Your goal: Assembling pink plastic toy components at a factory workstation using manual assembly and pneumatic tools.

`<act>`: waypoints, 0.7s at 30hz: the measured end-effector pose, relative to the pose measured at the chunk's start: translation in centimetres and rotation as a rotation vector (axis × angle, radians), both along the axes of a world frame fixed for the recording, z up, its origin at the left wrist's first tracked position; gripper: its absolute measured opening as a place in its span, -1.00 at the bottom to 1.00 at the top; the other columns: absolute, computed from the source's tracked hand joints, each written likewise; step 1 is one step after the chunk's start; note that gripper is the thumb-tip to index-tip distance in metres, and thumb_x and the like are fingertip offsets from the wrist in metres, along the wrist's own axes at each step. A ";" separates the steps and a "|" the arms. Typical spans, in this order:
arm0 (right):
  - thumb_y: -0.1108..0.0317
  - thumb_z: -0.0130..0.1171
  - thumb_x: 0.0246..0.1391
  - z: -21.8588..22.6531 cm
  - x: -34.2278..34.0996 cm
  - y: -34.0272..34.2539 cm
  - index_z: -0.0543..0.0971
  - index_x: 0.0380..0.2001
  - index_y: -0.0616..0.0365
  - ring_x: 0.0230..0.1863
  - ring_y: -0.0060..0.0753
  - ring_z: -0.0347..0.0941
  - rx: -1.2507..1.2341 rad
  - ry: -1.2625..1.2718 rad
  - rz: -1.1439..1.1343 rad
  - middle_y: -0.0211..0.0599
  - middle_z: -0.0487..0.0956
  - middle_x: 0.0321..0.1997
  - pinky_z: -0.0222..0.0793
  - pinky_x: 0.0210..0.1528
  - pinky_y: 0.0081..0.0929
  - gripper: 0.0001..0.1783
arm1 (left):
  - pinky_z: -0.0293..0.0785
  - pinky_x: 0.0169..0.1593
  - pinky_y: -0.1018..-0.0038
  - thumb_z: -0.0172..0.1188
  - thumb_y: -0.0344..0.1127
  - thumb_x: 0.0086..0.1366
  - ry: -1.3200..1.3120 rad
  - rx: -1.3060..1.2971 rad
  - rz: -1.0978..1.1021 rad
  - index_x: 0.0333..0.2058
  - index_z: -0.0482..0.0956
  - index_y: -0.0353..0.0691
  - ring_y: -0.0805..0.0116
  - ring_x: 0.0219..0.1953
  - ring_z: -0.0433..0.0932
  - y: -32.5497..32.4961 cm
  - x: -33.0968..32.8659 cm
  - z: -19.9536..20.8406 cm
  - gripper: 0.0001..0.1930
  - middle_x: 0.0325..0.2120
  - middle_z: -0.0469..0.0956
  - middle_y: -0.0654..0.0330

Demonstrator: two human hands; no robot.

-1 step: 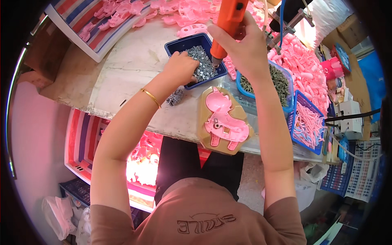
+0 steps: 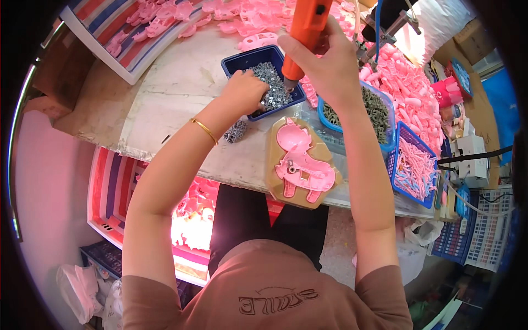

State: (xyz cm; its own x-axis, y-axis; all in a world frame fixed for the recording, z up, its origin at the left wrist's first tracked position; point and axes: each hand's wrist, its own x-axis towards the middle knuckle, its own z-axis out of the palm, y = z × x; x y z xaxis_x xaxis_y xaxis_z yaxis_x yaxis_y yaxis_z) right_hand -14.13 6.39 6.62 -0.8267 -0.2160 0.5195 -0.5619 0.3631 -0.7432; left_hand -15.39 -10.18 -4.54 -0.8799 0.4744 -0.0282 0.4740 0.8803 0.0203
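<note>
My right hand (image 2: 324, 58) is wrapped around an orange electric screwdriver (image 2: 306, 34), whose tip points down into a dark blue bin (image 2: 231, 67). Small silvery screws (image 2: 275, 91) fill much of that bin. At its left side, my left hand (image 2: 245, 88) reaches in with curled fingers; the fingertips and anything between them are hidden. Just in front of the bin lies a pink animal-shaped plastic shell (image 2: 311, 171), open side up, seated in a tan fixture block (image 2: 275, 192). A small round metal part sits inside the shell.
A bristly grey clump (image 2: 235, 131) lies beside the bin. To the right stand a light-blue tub (image 2: 391, 132) of greenish-grey parts and a blue basket (image 2: 404, 190) of pink and blue sticks. Pink pieces (image 2: 404, 82) are heaped behind them. A striped tray (image 2: 132, 74) occupies the far left.
The screwdriver in my right hand has shifted very slightly to the left, its tip still over the screws. My left hand stays in the bin.
</note>
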 end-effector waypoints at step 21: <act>0.29 0.23 0.08 0.1 2.1 2.3 0.51 -0.27 0.29 -0.37 -0.55 0.50 -0.201 -0.344 0.307 -0.32 0.56 -0.42 0.43 -0.28 -0.53 -0.73 | 0.52 -0.31 0.23 0.11 -0.24 0.25 0.204 0.364 -0.051 -0.34 0.54 -0.14 0.15 -0.33 0.58 1.3 5.3 1.0 -0.87 -0.50 0.56 0.16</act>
State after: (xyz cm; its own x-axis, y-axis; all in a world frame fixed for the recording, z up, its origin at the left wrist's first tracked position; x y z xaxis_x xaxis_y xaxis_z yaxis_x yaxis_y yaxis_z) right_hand -12.02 8.72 6.69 -0.8714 -0.4000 0.2840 -0.3302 0.0502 -0.9426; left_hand -10.13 -8.89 -3.49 -0.8250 0.4645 0.3220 0.5436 0.8081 0.2270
